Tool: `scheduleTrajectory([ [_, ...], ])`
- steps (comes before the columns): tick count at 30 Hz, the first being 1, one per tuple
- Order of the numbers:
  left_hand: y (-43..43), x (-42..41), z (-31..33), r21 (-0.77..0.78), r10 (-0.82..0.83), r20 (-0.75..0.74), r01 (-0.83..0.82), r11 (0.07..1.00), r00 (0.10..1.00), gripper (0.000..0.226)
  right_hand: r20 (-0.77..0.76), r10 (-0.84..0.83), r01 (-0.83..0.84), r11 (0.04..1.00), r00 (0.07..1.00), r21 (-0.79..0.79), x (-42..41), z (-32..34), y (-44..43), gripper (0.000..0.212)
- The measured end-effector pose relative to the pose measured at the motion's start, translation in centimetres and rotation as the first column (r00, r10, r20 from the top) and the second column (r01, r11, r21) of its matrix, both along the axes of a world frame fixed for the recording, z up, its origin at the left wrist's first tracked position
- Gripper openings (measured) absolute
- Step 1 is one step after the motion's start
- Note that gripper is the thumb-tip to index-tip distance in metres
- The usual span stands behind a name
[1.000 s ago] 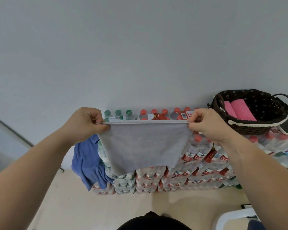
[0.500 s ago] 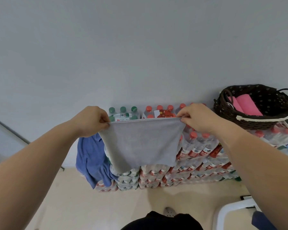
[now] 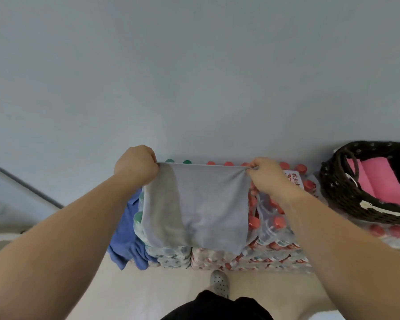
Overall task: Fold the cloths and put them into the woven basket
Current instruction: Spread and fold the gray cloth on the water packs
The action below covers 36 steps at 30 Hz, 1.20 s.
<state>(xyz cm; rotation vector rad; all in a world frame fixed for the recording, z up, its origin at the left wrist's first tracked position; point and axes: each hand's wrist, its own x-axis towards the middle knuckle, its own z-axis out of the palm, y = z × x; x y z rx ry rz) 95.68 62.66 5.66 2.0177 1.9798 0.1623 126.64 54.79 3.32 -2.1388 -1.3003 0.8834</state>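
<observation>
My left hand is fisted round one top corner of a thin, soft grey knit cloth. My right hand pinches the other top corner between thumb and curled fingers. The hem runs taut and nearly straight between them. Below it the cloth hangs as a smooth, roughly rectangular sheet with a darker band down the side nearer my left hand. Its lower edge hangs free.

The cloth hangs in front of the stack of shrink-wrapped plastic bottle packs and covers its middle. Round green and red caps show along the stack's top, just behind the hem.

A crumpled blue cloth drapes over the stack's left end, in loose folds that reach towards the floor.

On top of the stack's right end sits a dark brown woven basket with a pale trim strip and a looped handle. Two fuzzy pink folded cloths lie side by side inside it. Open air lies above the stack between my right hand and the basket's rim.

Behind the stack rises a plain pale grey wall. In front of the stack is smooth beige floor, with the toe of my grey perforated shoe on it.
</observation>
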Motion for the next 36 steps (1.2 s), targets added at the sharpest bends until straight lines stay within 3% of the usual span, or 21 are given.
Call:
scheduleTrajectory([
  [4,1.8,1.8,-2.7,-0.117,0.162,0.112,-0.149,0.982,0.980,0.017,-0.379,-0.188,0.141,0.979,0.906,-0.148,0.4,-2.3,2.2,0.021],
  [7,2.5,3.0,-4.0,-0.303,0.411,0.386,-0.307,0.902,0.826,0.017,-0.558,-0.261,0.168,0.962,0.788,-0.214,0.8,-3.1,3.8,0.020],
  [10,3.3,3.7,-4.7,-0.355,0.515,0.557,-0.373,0.857,0.652,0.018,-0.595,-0.259,0.157,0.963,0.761,-0.217,1.2,-3.6,5.3,0.016],
  [13,4.4,4.1,-4.5,-0.297,0.504,0.596,-0.411,0.862,0.626,0.013,-0.584,-0.221,0.156,0.975,0.781,-0.160,1.4,-3.6,7.1,0.006],
  [16,5.4,4.4,-3.9,-0.190,0.435,0.659,-0.424,0.886,0.613,0.015,-0.617,-0.180,0.184,0.981,0.766,-0.058,1.6,-2.9,8.5,0.009],
  [23,5.5,3.4,-2.8,-0.028,0.259,0.691,-0.333,0.943,0.675,0.019,-0.655,-0.125,0.220,0.973,0.745,0.064,2.0,-2.4,7.0,0.011],
  [28,2.1,1.5,-3.3,-0.026,0.247,0.660,-0.307,0.951,0.709,0.009,-0.657,-0.205,0.281,0.960,0.725,0.010,1.3,-1.3,3.9,0.006],
  [32,-2.5,-0.3,-4.2,0.049,0.164,0.531,-0.223,0.974,0.831,0.008,-0.499,-0.170,0.240,0.968,0.850,0.079,0.3,-1.0,-0.2,0.018],
  [36,-6.2,-1.9,-6.3,0.221,-0.042,0.350,-0.039,0.975,0.936,0.010,-0.343,-0.124,0.165,0.982,0.931,0.091,-0.3,-2.2,-3.7,0.010],
])
